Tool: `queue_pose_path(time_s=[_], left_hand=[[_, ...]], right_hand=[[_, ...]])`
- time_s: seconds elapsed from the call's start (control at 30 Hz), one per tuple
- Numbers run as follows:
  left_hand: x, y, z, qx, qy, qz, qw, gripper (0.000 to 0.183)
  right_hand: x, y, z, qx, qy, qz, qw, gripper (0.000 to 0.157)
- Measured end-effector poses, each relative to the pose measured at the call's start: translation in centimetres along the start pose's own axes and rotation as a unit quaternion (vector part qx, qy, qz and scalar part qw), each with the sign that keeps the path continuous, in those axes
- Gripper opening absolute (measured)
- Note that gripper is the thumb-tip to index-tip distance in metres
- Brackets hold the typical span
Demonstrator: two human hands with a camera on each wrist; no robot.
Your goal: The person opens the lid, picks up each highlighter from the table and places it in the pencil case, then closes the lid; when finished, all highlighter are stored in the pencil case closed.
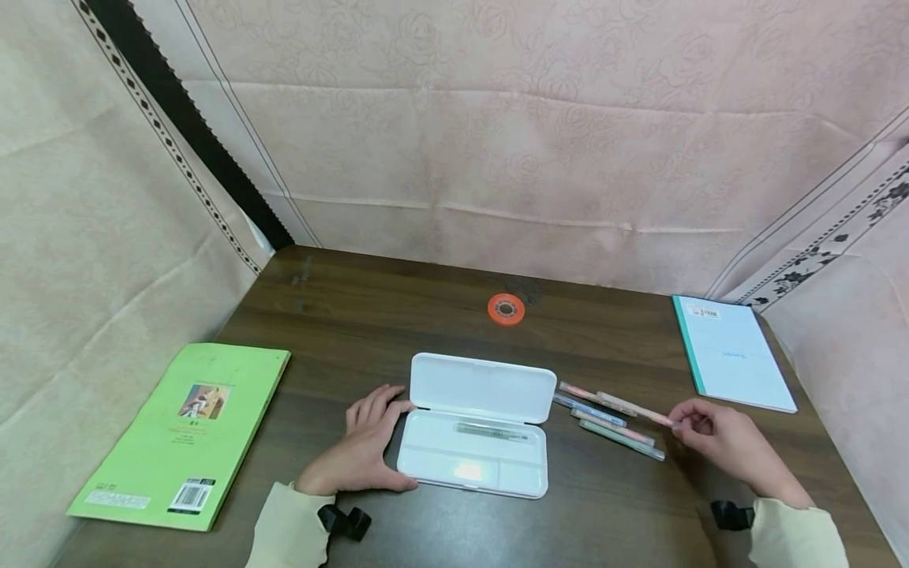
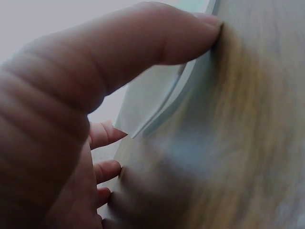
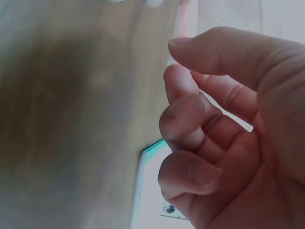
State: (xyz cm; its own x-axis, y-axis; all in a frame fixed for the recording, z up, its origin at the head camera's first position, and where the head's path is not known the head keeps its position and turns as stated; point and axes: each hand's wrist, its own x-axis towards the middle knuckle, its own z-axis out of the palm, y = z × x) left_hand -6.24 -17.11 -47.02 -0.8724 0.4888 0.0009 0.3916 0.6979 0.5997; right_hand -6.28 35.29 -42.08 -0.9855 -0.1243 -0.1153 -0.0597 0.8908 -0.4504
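Note:
An open white pencil case (image 1: 472, 461) lies on the table with its lid tipped back and a slim greenish pen (image 1: 491, 431) in its upper compartment. My left hand (image 1: 365, 450) rests at its left side, thumb on the near corner and forefinger by the hinge. In the left wrist view the thumb (image 2: 157, 36) lies along the case's edge. My right hand (image 1: 724, 442) pinches the end of a pink pen (image 1: 656, 416) between thumb and forefinger, its other fingers curled. Beside that pen lie several others, among them a blue pen (image 1: 592, 411) and a green pen (image 1: 625, 441).
A green book (image 1: 177, 442) lies at the table's left, and a pale blue notebook (image 1: 738, 355) at the far right. An orange ring-shaped roll (image 1: 506, 309) sits behind the case. Patterned cloth (image 1: 497, 158) hangs along the back and sides.

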Motion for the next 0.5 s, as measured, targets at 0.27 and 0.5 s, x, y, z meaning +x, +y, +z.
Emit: queue_pose_path(time_s=[0.27, 0.5], left_hand=[[0.0, 0.0, 0.0, -0.002, -0.001, 0.001, 1.0, 0.095], [0.0, 0.0, 0.0, -0.001, -0.006, -0.003, 1.0, 0.096]], right_hand=[[-0.4, -2.9, -1.5, 0.008, 0.039, -0.066, 0.997, 0.01], [-0.9, -6.6, -2.1, 0.025, 0.039, -0.078, 0.996, 0.012]])
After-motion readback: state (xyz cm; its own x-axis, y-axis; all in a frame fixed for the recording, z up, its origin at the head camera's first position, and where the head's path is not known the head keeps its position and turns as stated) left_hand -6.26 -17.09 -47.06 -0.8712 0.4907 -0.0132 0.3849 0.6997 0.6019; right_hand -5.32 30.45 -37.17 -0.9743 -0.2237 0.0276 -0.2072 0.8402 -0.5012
